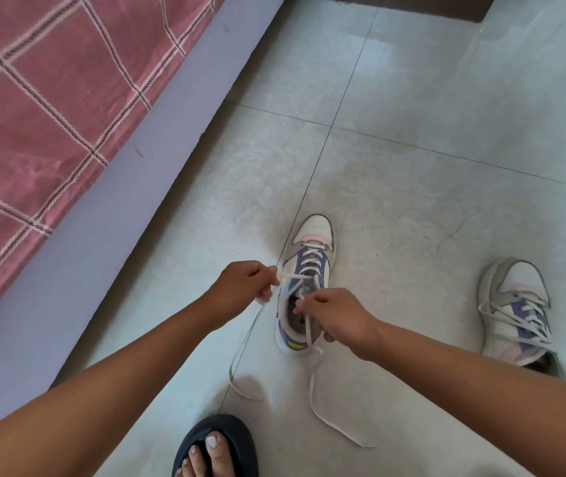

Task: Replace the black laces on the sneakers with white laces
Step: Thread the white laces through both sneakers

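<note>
A white, purple and pink sneaker [312, 235] stands on the tiled floor with a white lace [311, 261] threaded through its eyelets. My left hand [240, 284] pinches one end of that lace at the shoe's left side. My right hand [335, 316] grips the other end over the shoe's opening. Both loose lace tails [316, 411] trail toward me on the floor. A second matching sneaker [515, 311] sits to the right, laced in white with its ends untied. No black laces are in view.
A bed with a pink checked cover [51, 108] and a lilac side panel [109, 215] runs along the left. My foot in a dark slipper [219, 445] is at the bottom centre. A dark piece of furniture [409, 5] stands at the top.
</note>
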The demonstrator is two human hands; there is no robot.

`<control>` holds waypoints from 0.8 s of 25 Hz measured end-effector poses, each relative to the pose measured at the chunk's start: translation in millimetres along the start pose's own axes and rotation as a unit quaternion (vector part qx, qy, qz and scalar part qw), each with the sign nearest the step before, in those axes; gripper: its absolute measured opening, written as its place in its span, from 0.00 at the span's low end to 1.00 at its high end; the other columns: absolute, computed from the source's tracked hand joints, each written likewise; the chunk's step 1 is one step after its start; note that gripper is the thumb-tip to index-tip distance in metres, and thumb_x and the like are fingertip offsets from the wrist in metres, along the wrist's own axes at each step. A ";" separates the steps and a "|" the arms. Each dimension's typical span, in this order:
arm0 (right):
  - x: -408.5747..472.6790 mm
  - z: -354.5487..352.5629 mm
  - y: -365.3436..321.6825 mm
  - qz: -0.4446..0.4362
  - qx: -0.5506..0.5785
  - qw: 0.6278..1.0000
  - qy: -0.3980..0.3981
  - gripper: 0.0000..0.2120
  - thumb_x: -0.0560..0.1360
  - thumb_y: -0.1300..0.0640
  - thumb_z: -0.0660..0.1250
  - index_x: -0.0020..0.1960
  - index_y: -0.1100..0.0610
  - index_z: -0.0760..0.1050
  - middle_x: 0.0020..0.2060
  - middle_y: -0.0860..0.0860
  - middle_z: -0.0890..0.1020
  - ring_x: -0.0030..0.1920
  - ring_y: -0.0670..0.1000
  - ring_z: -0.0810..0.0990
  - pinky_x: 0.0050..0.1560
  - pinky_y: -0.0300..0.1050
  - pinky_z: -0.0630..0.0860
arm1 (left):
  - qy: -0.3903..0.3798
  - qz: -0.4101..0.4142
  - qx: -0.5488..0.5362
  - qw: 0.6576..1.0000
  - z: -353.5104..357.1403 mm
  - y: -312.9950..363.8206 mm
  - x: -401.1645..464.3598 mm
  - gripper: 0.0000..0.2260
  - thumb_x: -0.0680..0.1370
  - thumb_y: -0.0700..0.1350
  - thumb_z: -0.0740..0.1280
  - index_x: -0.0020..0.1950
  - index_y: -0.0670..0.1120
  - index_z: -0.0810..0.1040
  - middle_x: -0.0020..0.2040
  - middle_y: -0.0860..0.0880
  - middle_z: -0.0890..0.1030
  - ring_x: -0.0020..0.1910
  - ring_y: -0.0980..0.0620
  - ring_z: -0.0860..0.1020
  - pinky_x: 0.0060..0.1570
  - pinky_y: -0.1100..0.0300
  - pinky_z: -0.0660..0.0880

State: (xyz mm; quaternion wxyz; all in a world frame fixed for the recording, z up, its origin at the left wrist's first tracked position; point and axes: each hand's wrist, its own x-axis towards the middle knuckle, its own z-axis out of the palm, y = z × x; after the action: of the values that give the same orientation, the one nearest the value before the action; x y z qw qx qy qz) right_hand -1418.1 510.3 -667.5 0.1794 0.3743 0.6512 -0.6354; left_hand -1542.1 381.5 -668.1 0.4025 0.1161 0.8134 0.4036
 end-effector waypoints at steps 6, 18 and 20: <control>-9.1 -56.3 1.8 -0.021 0.092 0.996 0.003 0.12 0.77 0.57 0.64 0.37 0.57 0.81 0.36 0.52 0.79 0.37 0.47 0.76 0.43 0.41 0.74 | 0.021 0.065 0.073 0.995 -16.6 12.0 4.7 0.08 0.78 0.46 0.65 0.41 0.47 0.80 0.32 0.53 0.79 0.27 0.59 0.75 0.33 0.66 0.74; 0.6 -89.9 24.4 0.014 -0.393 0.909 -0.138 0.11 0.78 0.51 0.61 0.44 0.52 0.80 0.40 0.45 0.79 0.38 0.42 0.75 0.38 0.32 0.68 | -0.053 0.416 0.538 0.731 -34.2 -35.1 -15.2 0.10 0.77 0.50 0.65 0.41 0.48 0.82 0.34 0.52 0.80 0.31 0.50 0.78 0.31 0.60 0.75; 13.1 -79.7 16.1 -0.023 -0.370 0.925 -0.084 0.13 0.79 0.48 0.60 0.51 0.56 0.78 0.47 0.50 0.80 0.45 0.48 0.76 0.44 0.39 0.70 | -0.058 0.288 0.467 0.834 -21.2 -30.8 -13.9 0.13 0.80 0.54 0.60 0.48 0.49 0.81 0.41 0.52 0.82 0.41 0.50 0.79 0.43 0.57 0.74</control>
State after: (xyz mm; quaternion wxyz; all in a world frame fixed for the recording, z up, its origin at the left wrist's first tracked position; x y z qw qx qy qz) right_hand -1395.9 589.0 -677.8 0.3448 0.2111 0.8310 -0.3822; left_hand -1544.8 342.5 -675.9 0.2125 0.5422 0.8102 0.0657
